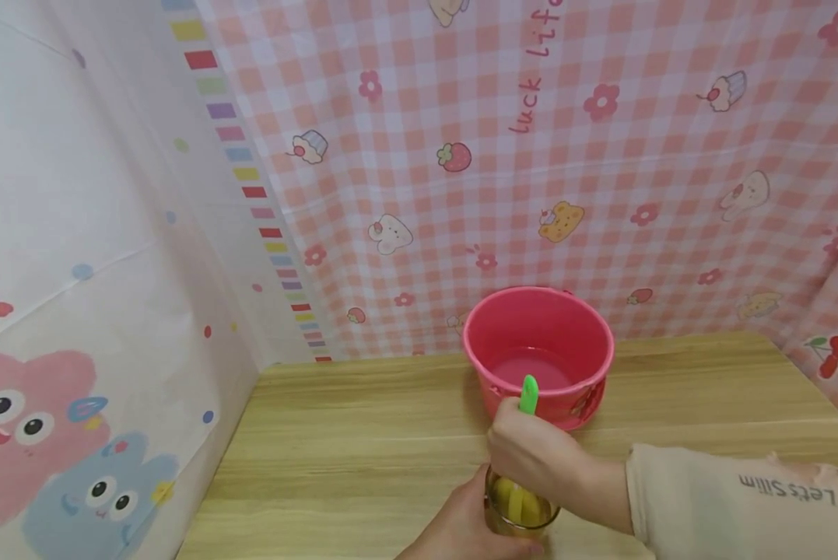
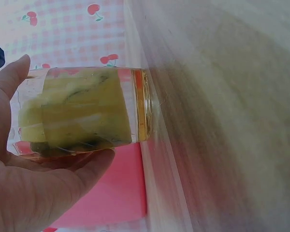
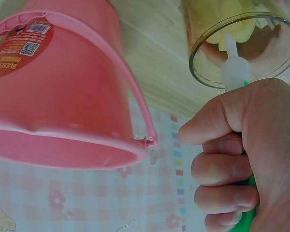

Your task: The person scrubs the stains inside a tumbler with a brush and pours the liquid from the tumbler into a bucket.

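Note:
My left hand (image 1: 457,519) is wrapped round a clear drinking glass (image 2: 140,104), which stands upright at the table's near side. My right hand (image 1: 541,455) grips the green handle (image 1: 528,394) of a sponge cup brush in a fist, its end poking out above the thumb. Inside the glass is the brush's yellow sponge head (image 3: 239,26), seen through the wall in the left wrist view. A white neck (image 3: 236,72) joins sponge and handle at the glass's mouth. The far fingers of the left hand are partly hidden behind the glass.
Just behind the hands, a pink bucket (image 1: 539,303) stands on the wood-grain table (image 1: 334,435), its handle folded down and a label on its side. A pink checked cloth (image 1: 419,187) hangs along the back, and a white printed cloth (image 1: 131,311) hangs at left.

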Action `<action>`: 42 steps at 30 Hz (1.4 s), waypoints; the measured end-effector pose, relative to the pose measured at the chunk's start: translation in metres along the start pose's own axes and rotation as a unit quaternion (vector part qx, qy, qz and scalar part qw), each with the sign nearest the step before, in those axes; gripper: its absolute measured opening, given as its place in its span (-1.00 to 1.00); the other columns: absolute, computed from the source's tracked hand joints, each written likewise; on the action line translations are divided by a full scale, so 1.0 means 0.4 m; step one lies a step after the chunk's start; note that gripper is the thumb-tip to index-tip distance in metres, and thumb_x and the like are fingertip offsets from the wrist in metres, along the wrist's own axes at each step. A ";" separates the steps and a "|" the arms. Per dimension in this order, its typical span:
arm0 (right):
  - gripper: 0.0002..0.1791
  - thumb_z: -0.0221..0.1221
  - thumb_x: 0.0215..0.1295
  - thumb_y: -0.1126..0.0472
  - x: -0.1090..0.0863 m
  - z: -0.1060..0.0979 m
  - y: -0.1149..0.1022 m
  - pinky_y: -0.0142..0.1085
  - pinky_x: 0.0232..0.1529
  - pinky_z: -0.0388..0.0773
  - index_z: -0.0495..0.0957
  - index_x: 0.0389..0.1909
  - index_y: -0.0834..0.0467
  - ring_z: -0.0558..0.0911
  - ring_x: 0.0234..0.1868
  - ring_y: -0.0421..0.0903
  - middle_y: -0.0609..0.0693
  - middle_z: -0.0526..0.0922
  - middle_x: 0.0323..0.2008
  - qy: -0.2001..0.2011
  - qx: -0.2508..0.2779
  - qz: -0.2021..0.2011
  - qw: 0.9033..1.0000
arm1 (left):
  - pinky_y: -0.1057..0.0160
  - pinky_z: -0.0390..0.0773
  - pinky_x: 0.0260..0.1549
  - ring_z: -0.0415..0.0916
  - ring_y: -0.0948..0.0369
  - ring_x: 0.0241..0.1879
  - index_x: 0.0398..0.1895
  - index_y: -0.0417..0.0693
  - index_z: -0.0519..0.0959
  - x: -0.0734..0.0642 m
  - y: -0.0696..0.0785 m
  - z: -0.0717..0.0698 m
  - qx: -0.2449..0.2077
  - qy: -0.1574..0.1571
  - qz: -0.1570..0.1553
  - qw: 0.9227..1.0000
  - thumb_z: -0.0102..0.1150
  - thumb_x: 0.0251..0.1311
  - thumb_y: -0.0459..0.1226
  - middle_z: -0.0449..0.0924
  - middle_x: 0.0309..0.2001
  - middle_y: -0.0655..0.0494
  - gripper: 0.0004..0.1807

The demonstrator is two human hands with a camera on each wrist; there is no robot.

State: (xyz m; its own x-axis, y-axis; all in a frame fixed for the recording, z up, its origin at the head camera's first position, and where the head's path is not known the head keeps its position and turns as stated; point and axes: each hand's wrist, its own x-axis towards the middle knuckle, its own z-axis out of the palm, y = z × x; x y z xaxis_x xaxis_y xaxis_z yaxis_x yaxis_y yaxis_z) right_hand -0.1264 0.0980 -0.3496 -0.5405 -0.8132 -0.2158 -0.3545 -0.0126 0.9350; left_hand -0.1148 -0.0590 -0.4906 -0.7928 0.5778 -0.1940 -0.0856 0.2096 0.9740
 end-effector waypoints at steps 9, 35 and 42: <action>-0.66 0.22 0.31 -0.01 -0.013 0.014 0.003 -0.24 -0.52 0.44 0.64 -0.61 0.05 0.48 -0.65 -0.12 -0.06 0.60 -0.69 -0.007 0.011 0.020 1.000 | 0.32 0.48 0.22 0.53 0.37 0.12 0.42 0.51 0.32 -0.002 -0.005 0.007 0.048 0.017 0.045 0.998 0.65 0.04 -0.06 0.59 0.14 0.44 -0.10; -0.67 0.08 0.16 0.17 -0.065 -0.027 0.015 -0.33 -0.54 0.24 0.23 -0.74 0.01 0.18 -0.63 -0.20 -0.16 0.16 -0.76 0.009 -0.002 -0.010 1.000 | 0.31 0.54 0.13 0.58 0.32 0.07 0.39 0.49 0.34 -0.006 0.007 0.008 0.007 0.009 0.027 1.000 0.65 0.06 -0.10 0.61 0.13 0.39 -0.14; -0.68 0.06 0.15 0.19 -0.049 -0.043 0.028 -0.34 -0.54 0.20 0.25 -0.75 0.02 0.21 -0.66 -0.21 -0.16 0.21 -0.80 0.011 0.001 -0.006 1.000 | 0.32 0.56 0.13 0.64 0.27 0.05 0.33 0.41 0.38 -0.007 0.003 0.007 -0.024 -0.008 0.043 0.999 0.62 0.09 -0.12 0.65 0.12 0.30 -0.22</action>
State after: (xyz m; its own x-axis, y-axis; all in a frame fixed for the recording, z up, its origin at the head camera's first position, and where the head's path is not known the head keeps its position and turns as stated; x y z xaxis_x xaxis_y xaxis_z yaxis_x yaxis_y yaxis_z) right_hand -0.1064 0.1039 -0.3301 -0.5192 -0.8259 -0.2197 -0.3622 -0.0202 0.9319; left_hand -0.1112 -0.0582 -0.4891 -0.7892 0.6041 -0.1107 -0.0469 0.1204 0.9916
